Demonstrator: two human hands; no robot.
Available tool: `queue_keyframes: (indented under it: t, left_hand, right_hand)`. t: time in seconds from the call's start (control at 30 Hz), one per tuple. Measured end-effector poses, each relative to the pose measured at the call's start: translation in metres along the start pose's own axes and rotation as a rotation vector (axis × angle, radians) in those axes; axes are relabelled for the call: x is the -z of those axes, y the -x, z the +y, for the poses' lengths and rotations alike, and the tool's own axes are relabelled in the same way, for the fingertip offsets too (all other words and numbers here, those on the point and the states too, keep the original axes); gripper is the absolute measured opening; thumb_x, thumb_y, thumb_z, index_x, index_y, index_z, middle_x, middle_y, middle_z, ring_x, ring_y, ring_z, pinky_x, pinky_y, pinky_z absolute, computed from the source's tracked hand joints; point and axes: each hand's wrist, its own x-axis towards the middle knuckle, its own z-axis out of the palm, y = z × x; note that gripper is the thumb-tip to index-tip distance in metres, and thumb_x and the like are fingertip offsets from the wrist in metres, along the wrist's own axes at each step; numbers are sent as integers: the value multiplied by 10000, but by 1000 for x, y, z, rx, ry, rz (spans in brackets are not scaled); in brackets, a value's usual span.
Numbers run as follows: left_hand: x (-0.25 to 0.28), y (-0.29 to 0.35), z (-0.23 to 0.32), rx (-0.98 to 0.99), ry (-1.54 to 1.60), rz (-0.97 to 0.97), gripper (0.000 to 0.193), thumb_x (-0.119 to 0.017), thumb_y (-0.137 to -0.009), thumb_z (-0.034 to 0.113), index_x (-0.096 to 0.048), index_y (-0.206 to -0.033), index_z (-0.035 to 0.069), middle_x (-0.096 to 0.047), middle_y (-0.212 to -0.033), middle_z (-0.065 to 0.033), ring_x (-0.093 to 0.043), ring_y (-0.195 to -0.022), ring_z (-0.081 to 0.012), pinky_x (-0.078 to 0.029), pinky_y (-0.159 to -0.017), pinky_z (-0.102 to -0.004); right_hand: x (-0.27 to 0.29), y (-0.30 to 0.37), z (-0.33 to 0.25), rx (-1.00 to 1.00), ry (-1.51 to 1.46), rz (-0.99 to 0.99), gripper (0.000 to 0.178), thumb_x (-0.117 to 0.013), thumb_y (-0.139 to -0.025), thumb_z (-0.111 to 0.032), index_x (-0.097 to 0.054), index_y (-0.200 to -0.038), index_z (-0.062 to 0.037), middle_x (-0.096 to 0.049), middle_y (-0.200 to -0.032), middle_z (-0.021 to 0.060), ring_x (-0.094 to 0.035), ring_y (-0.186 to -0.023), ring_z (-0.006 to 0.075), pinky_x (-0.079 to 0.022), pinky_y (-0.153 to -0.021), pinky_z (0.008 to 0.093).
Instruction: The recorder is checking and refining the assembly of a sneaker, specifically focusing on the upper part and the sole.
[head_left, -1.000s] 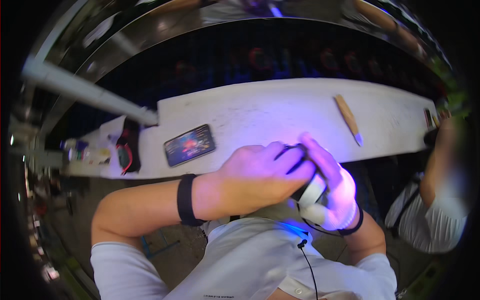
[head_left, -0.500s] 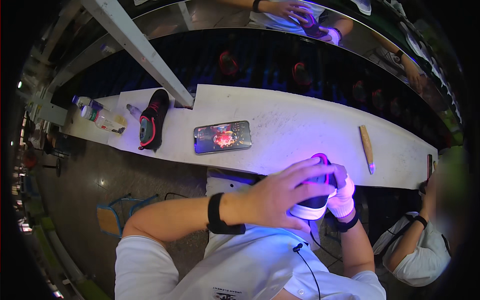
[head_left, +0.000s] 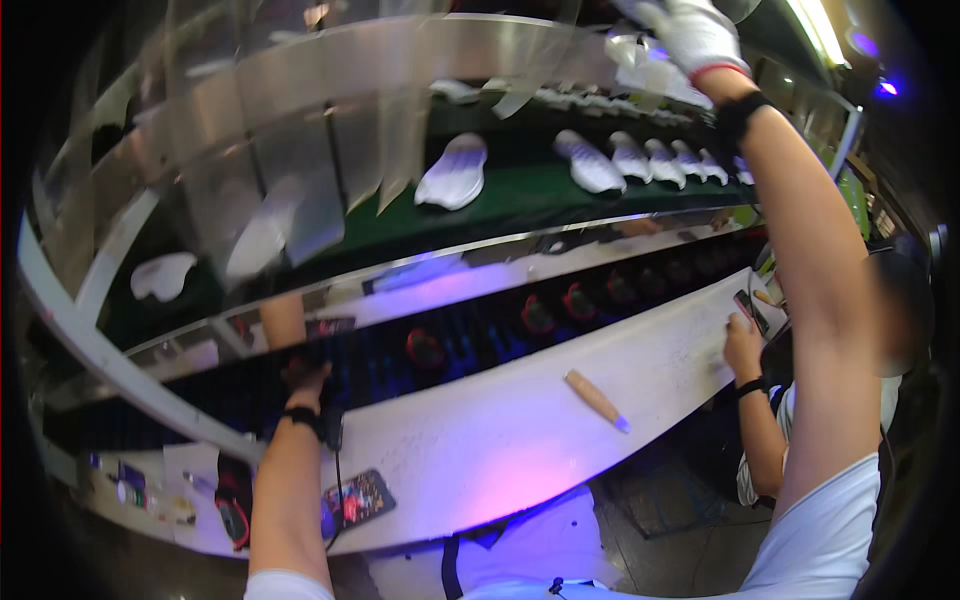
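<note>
My left hand (head_left: 308, 374), bare with a black wristband, reaches over the dark lower conveyor (head_left: 380, 375). Its fingers are in shadow, so whether they hold something cannot be made out. High at the upper right is my right hand (head_left: 703, 42) in a white knitted glove with a red cuff. It is beside a pale, crumpled-looking thing (head_left: 635, 60); its fingers are blurred and partly cut off by the frame. A dark shoe with red trim (head_left: 235, 500) stands on the white bench (head_left: 450, 440), left of my left forearm. Right of that forearm lies a lit phone (head_left: 360, 498).
A wooden-handled tool (head_left: 592, 396) lies on the bench. Bottles (head_left: 140, 497) are at its left end. Red-trimmed shoes (head_left: 538, 315) sit on the lower conveyor, white soles (head_left: 455, 172) on the green upper belt. A post (head_left: 140, 375) stands left; a co-worker's hand (head_left: 742, 348) is at right.
Both hands have left the dark shoe they held together before me. The left went forward to the conveyor, the right up and forward. The view has tilted up.
</note>
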Motion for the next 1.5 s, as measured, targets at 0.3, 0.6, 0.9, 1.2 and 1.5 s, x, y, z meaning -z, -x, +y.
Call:
queue_keyframes:
  t: [0.3,0.6,0.9,1.2,1.5]
  left_hand:
    - [85,133,62,131,1540,-142,230,-829,-896,205,-722,-1095,163,-700,-990,1,-631,-799,-135,-505,-721,-370]
    - [120,368,155,255,1899,-1034,550,-764,-1002,349,-572,-1379,-1,-720,-1182,-72,-718,-1036,-181,-599,-900,-323]
    - [111,418,132,-495,665,-149,564,-746,-914,253,-579,-1421,71,-559,-1487,-145,-562,-1320,-365,-492,-1089,-448]
    - [62,430,139,-767,473,233,600,-755,-891,312,-612,-1433,100,-513,-1571,-127,-471,-1418,-367,-382,-1173,-518]
    - [54,437,147,-696,527,316,650,-825,-809,269,-626,-1418,156,-533,-1562,-64,-503,-1387,-343,-424,-1133,-492]
  right_hand:
    - [-82,-46,-55,162,125,-209,583,-824,-806,-229,-654,-1346,-91,-690,-1289,173,-665,-1199,372,-565,-983,450]
    - [68,68,-403,680,-1008,-109,452,-770,-885,-376,-711,-1212,-70,-708,-1152,214,-669,-1141,409,-567,-952,506]
    - [68,23,-593,807,-792,-987,599,-572,-1014,-541,-577,-1518,-217,-693,-1373,143,-631,-1308,363,-469,-1139,431]
    - [-7,53,-401,725,-680,-812,414,-559,-1075,-410,-636,-1449,-249,-745,-1249,142,-693,-1205,310,-524,-1022,391]
    - [-23,96,-198,576,-426,-649,299,-641,-1044,-285,-741,-1313,-202,-731,-1104,181,-702,-1026,346,-538,-923,394]
